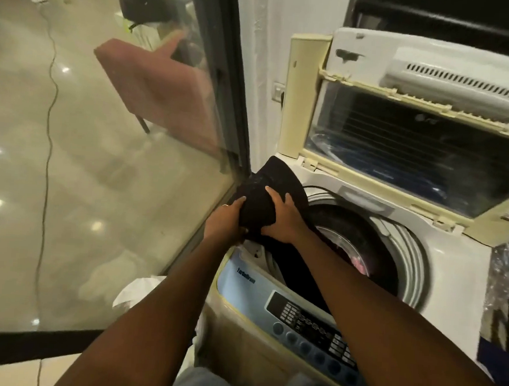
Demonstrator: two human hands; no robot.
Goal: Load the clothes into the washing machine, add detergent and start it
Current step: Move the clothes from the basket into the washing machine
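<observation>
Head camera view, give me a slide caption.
Both hands bunch a black garment over the open washing machine.

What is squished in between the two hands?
A black garment, bunched between the left hand and right hand, its tail hanging into the washing machine drum, in the head view.

One washing machine (363, 260), one black garment (262, 199), two hands, one pink chair (163, 96).

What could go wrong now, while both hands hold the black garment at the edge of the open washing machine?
1. The black cloth garment is bunched on the rim, gripped by the left hand and right hand; it may slip outside.
2. Its trailing end hangs over the drum opening and may catch there.
</observation>
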